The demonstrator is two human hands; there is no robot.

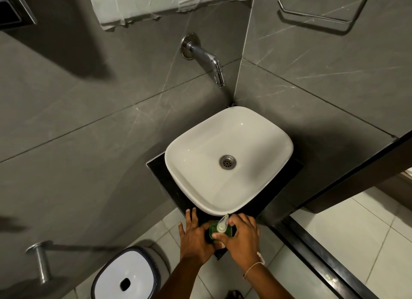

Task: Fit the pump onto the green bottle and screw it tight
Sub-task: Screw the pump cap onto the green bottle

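The green bottle point(213, 228) stands upright on the black counter point(176, 191), at its near corner in front of the basin. A pale translucent pump point(222, 224) sits on top of it, nozzle pointing toward the basin. My left hand point(193, 238) wraps the bottle's left side, with the outer fingers spread flat on the counter. My right hand point(242, 238) comes in from the right, fingers and thumb closed around the pump's collar. Most of the bottle's body is hidden between my hands.
A white basin point(229, 158) with a metal drain fills the counter, and a chrome tap point(207, 60) juts from the grey tiled wall above it. A white-lidded bin point(127, 276) stands on the floor at lower left, near a metal holder point(41, 263).
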